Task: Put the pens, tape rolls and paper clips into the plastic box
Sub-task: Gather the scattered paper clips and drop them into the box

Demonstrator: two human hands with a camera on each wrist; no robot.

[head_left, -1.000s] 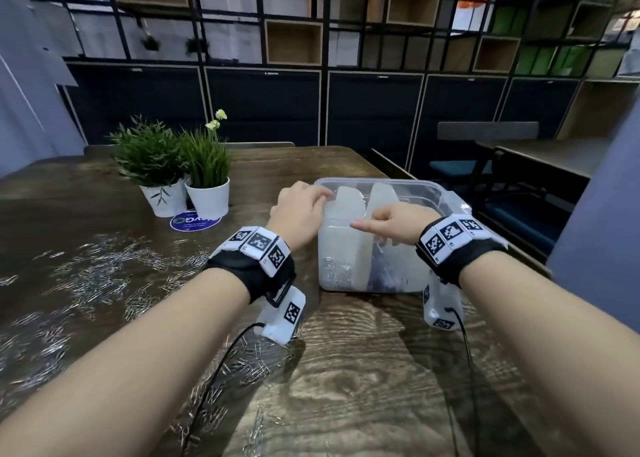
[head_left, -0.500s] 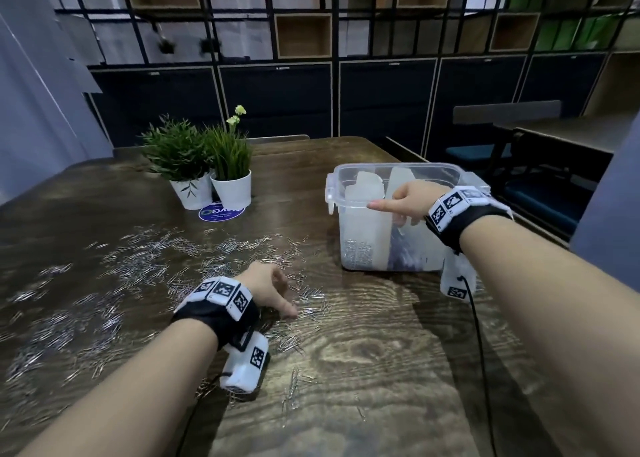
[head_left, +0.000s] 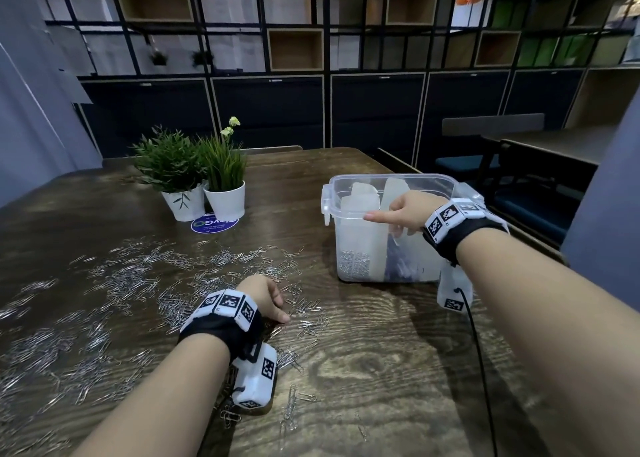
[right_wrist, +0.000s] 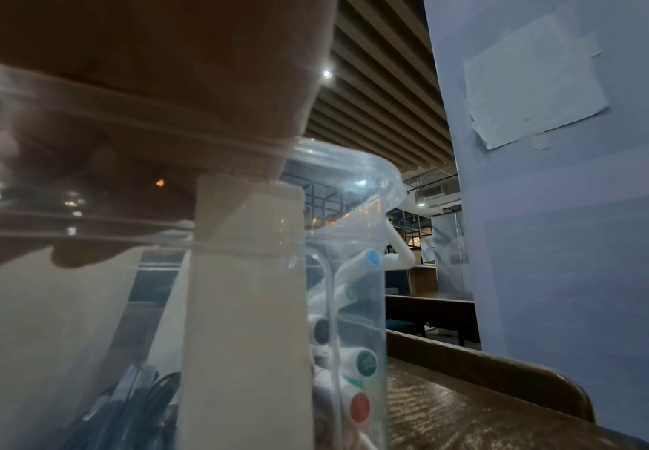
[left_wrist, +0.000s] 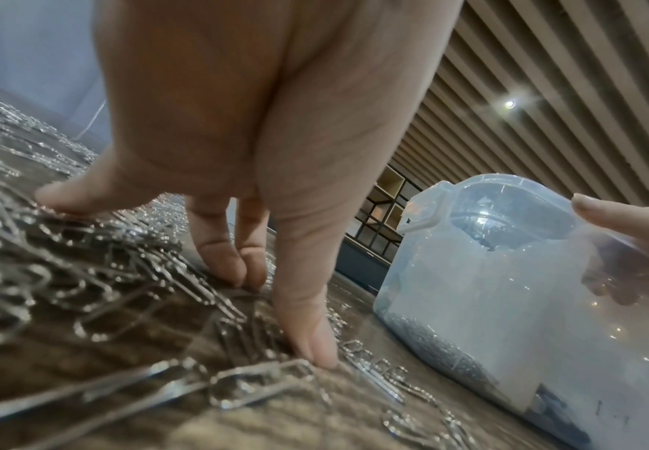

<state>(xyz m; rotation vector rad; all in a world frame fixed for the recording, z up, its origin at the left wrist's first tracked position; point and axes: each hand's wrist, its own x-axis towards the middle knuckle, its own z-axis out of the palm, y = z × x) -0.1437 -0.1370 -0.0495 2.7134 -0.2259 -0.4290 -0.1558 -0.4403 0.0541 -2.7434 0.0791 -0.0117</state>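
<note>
While the left hand [head_left: 264, 297] presses spread fingertips [left_wrist: 316, 350] onto paper clips [head_left: 145, 276] strewn across the desk [head_left: 381, 352], right hand [head_left: 407, 210] grip clamped on the plastic box [head_left: 360, 248] rim at 2 o'clock, pens [right_wrist: 361, 383] inside.

The person's left hand [head_left: 262, 295] is lowered palm down, its fingertips [left_wrist: 316, 350] and thumb spread and pressing downward. The right hand [head_left: 407, 210] is raised farther forward, index finger extended leftward, remaining fingers curled under. Both forearms reach forward.
</note>
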